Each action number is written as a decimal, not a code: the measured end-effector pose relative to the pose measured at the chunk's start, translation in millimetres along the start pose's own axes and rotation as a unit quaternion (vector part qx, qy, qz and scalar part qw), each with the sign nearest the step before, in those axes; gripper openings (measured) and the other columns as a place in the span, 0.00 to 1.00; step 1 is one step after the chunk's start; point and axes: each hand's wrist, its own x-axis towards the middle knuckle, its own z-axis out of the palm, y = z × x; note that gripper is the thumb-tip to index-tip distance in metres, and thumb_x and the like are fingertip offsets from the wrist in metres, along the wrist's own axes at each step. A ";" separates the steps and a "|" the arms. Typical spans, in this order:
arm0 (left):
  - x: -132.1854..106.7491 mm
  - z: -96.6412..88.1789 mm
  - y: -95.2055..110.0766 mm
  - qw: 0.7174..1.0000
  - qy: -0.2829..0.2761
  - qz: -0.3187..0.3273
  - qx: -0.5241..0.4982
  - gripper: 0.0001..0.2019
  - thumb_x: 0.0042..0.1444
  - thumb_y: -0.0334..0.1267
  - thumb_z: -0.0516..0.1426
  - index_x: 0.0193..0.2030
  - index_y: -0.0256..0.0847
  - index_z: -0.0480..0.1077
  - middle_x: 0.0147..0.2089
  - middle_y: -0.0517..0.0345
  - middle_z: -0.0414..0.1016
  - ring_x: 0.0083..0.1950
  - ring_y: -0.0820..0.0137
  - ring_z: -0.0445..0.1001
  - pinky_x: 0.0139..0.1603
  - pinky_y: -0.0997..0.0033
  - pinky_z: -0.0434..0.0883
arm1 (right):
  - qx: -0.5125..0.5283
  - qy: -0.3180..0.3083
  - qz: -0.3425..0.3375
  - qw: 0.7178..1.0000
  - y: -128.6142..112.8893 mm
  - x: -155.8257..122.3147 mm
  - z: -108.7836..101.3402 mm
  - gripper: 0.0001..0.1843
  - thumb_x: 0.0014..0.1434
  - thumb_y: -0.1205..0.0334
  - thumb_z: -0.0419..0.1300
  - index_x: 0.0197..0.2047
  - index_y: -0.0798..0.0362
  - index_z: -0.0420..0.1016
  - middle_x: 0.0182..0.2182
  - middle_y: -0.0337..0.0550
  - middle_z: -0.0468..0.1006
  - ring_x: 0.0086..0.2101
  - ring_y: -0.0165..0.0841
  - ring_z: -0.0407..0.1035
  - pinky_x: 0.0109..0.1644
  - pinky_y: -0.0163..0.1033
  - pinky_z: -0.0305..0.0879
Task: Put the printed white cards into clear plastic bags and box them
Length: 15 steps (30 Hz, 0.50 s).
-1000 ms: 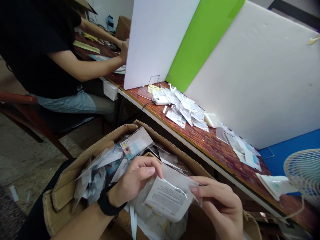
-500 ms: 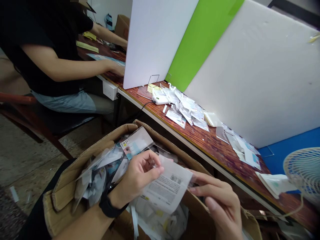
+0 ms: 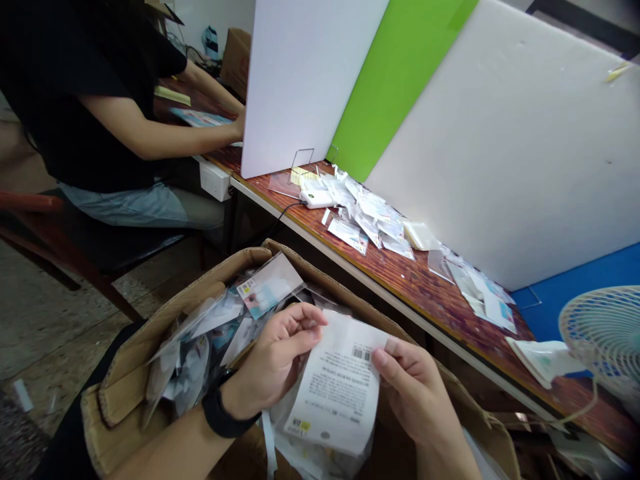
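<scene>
Both my hands hold a white printed card (image 3: 335, 393) with a barcode, upright over an open cardboard box (image 3: 165, 313). My left hand (image 3: 275, 357), with a black band on its wrist, pinches the card's top left corner. My right hand (image 3: 415, 393) grips its right edge, thumb on the front. The box is full of clear plastic packets (image 3: 210, 333) with printed inserts.
A wooden table (image 3: 415, 283) runs past the box, strewn with several small packets (image 3: 370, 220). White and green boards (image 3: 505, 133) stand behind it. A white fan (image 3: 600, 340) sits at the right. Another person in a black shirt (image 3: 75, 93) works at the left on a red chair.
The card has come out of its clear sleeve and now stands upright between my hands. My right hand moved left and up onto its edge. The other person's arms shifted.
</scene>
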 end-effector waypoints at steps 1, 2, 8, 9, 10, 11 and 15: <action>-0.5 0.8 1.1 1.000 -0.003 -0.013 -0.022 0.04 0.50 0.31 0.60 0.32 0.38 0.68 0.25 0.63 0.69 0.24 0.79 0.67 0.26 0.80 0.64 | 0.041 -0.030 0.018 0.999 -1.5 -1.2 -0.7 0.11 0.54 0.56 0.62 0.36 0.55 0.79 0.23 0.44 0.77 0.22 0.31 0.68 0.31 0.39 0.67; -1.0 1.6 2.3 0.999 -0.009 -0.026 -0.038 0.04 0.50 0.31 0.59 0.33 0.38 0.68 0.26 0.62 0.70 0.25 0.77 0.68 0.26 0.79 0.65 | 0.074 -0.058 0.033 0.995 -2.8 -2.2 -1.2 0.11 0.55 0.57 0.61 0.37 0.55 0.79 0.25 0.44 0.77 0.23 0.31 0.69 0.32 0.38 0.67; -0.3 1.2 5.2 0.999 -0.026 -0.017 0.013 0.05 0.53 0.35 0.58 0.37 0.39 0.67 0.28 0.62 0.69 0.26 0.77 0.67 0.26 0.78 0.63 | 0.035 -0.081 0.012 0.996 -2.7 -2.3 -4.3 0.11 0.58 0.58 0.58 0.39 0.55 0.77 0.26 0.43 0.76 0.26 0.30 0.66 0.31 0.34 0.63; 0.9 0.7 4.6 0.999 -0.018 -0.008 0.049 0.06 0.53 0.37 0.58 0.37 0.40 0.66 0.28 0.63 0.68 0.26 0.77 0.66 0.26 0.78 0.63 | 0.009 -0.073 0.002 0.997 -2.2 -1.4 -3.6 0.10 0.59 0.58 0.57 0.37 0.54 0.76 0.26 0.42 0.74 0.26 0.30 0.65 0.30 0.34 0.62; 2.3 0.3 3.8 0.996 -0.006 -0.001 0.092 0.07 0.54 0.38 0.58 0.36 0.40 0.65 0.28 0.64 0.67 0.27 0.77 0.65 0.27 0.78 0.62 | -0.022 -0.066 -0.010 0.998 -2.1 -0.4 -2.3 0.10 0.60 0.58 0.57 0.35 0.54 0.76 0.25 0.41 0.73 0.25 0.29 0.64 0.30 0.33 0.62; 3.7 0.1 2.9 0.990 0.008 0.008 0.140 0.08 0.53 0.39 0.59 0.36 0.41 0.64 0.28 0.65 0.66 0.28 0.77 0.64 0.28 0.78 0.62 | -0.057 -0.060 -0.024 0.996 -2.4 0.5 -0.5 0.10 0.60 0.58 0.56 0.32 0.54 0.75 0.24 0.39 0.71 0.25 0.28 0.62 0.29 0.32 0.61; 6.5 0.3 0.3 0.950 0.082 0.060 0.294 0.12 0.47 0.36 0.63 0.33 0.41 0.63 0.28 0.67 0.62 0.32 0.76 0.62 0.32 0.78 0.62 | -0.170 -0.052 -0.068 0.982 -4.0 2.5 4.6 0.11 0.60 0.57 0.57 0.33 0.55 0.75 0.23 0.38 0.69 0.26 0.29 0.61 0.30 0.32 0.59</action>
